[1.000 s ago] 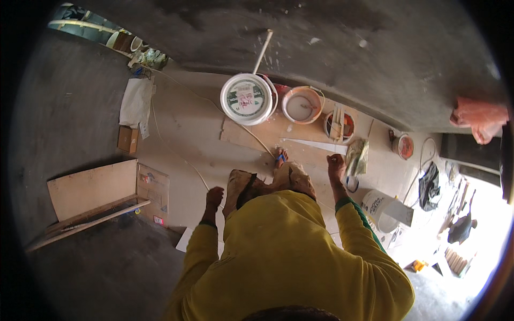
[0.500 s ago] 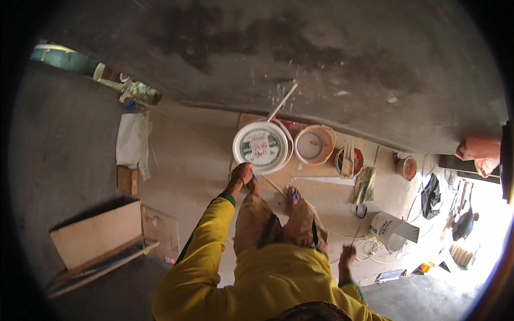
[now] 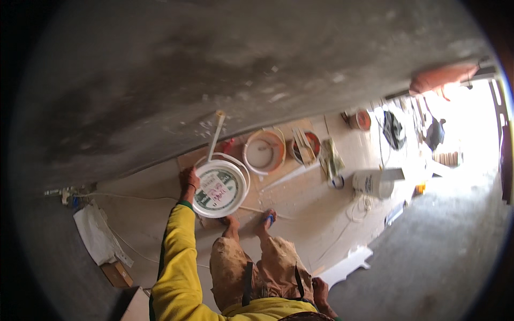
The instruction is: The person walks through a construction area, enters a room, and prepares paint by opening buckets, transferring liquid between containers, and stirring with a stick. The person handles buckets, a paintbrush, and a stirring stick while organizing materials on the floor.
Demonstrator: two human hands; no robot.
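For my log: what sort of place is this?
Likely a room being built or renovated: it has a patchy grey wall, a lidded bucket at the left hand, and an open bucket of whitish mix.

The left hand (image 3: 189, 178) touches a lidded white bucket (image 3: 218, 189).

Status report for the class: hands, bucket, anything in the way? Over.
Left hand at left edge of lidded white bucket, grip unclear. Right hand low beside right thigh. Possible snag: pale stick rising behind bucket.
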